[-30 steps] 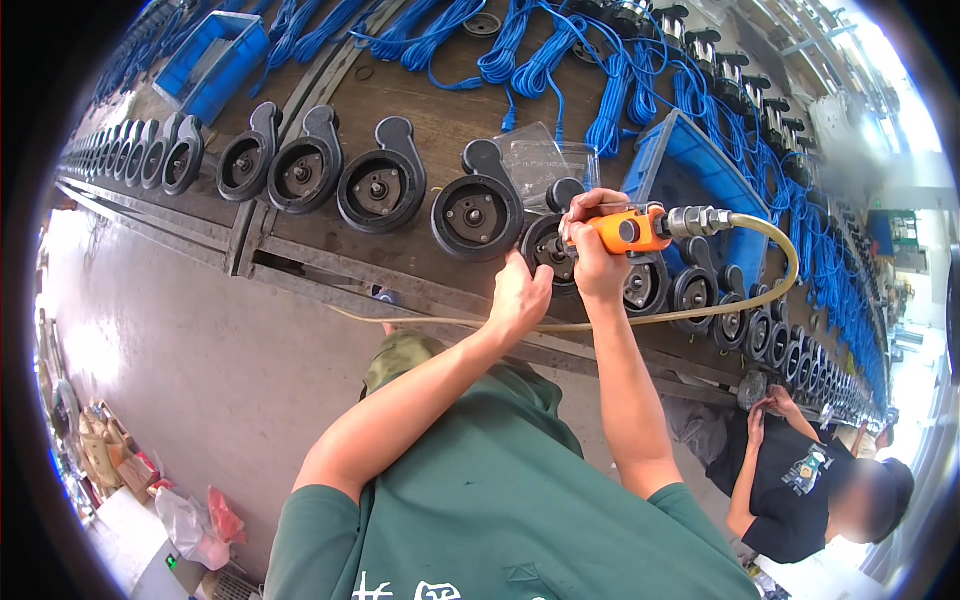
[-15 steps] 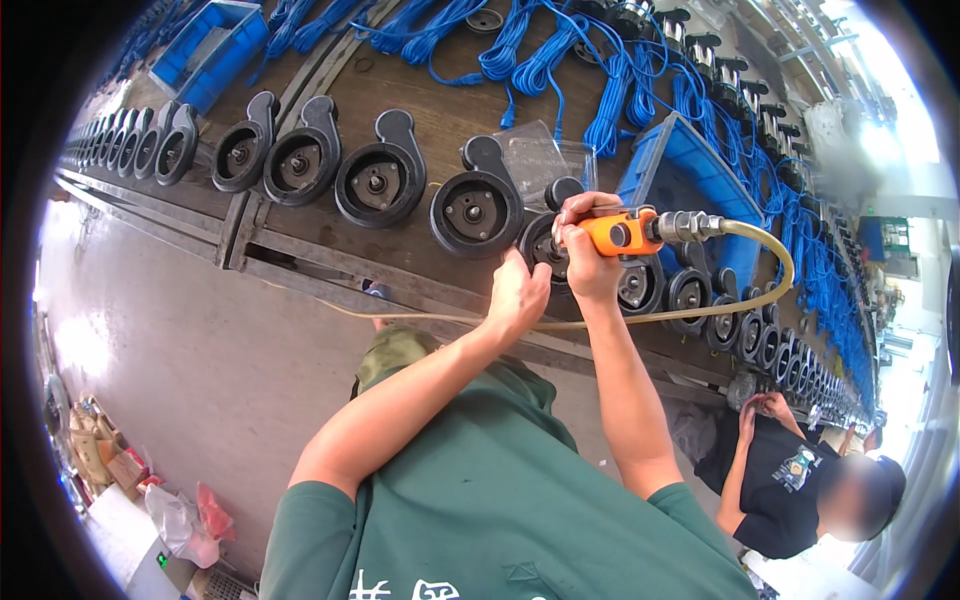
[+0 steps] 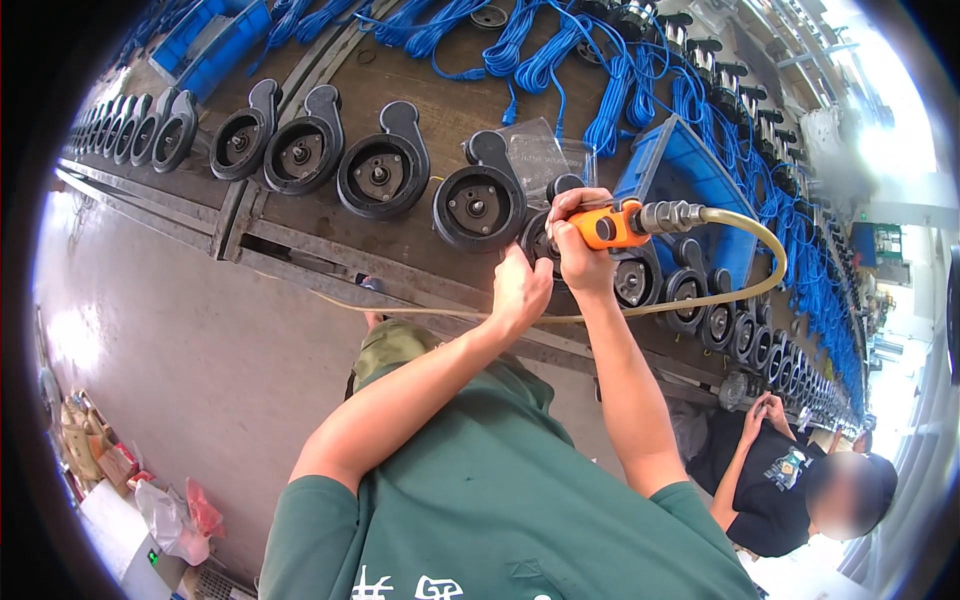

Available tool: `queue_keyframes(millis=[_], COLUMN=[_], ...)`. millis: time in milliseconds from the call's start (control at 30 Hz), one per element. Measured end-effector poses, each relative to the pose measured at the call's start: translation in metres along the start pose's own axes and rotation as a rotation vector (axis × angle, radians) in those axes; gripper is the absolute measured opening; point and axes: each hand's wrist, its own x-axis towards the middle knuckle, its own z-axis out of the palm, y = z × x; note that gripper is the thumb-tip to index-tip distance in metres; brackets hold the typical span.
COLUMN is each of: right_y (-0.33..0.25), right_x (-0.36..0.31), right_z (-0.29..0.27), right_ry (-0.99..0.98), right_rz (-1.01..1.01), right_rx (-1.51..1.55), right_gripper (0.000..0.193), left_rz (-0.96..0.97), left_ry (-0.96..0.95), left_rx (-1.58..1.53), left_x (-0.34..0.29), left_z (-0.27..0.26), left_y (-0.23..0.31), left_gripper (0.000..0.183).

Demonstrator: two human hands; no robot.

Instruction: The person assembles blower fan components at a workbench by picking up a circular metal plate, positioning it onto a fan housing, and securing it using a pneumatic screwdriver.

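Observation:
My right hand [image 3: 583, 257] is wrapped around an orange air tool [image 3: 615, 230]. The tool lies nearly level over a black round housing [image 3: 534, 238] with a neck. From its metal coupling a yellowish hose [image 3: 778, 255] loops right and runs back beneath my forearms. My left hand [image 3: 523, 290] grips the near rim of that housing, thumb and fingers closed on it. Both hands cover much of the housing, and the tool's working end is hidden. Just left sits a similar black housing [image 3: 478, 208], its round face showing a metal shaft and screws.
Rows of like housings [image 3: 383, 175] line the table's metal edge [image 3: 300, 272] on both sides. Blue cable bundles [image 3: 540, 68] lie behind. A blue bin [image 3: 648, 165] stands beyond my right hand, another blue bin [image 3: 215, 45] far left. A co-worker [image 3: 770, 470] works at the right.
The air tool's coupling end has shifted slightly left and up. My left hand keeps its grip on the housing. The whole view has turned a little, and the co-worker's hands have moved.

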Motion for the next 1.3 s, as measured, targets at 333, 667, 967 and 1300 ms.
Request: queue_keyframes(millis=[333,667,967,1300], right_y=[0.005,0.005,-0.019,-0.034], right_x=[0.000,0.001,-0.006,-0.037], right_z=[-0.004,-0.001,-0.001,-0.037], right_ry=[-0.084,-0.018,0.038,0.275], right_rz=[-0.066,-0.061,-0.075,-0.067], right_rx=[-0.136,-0.115,-0.222,-0.077], right_gripper=[0.024,0.023,0.031,0.027], left_rz=[-0.029,-0.004,-0.014,-0.027], left_ry=[0.046,0.083,0.062,0.058], left_rx=[-0.005,-0.068,-0.030,0.017], left_x=[0.001,0.004,0.002,-0.002], left_z=[0.006,0.011,0.007,0.005], left_y=[-0.001,-0.007,0.002,0.010], left_gripper=[0.048,0.044,0.050,0.045])
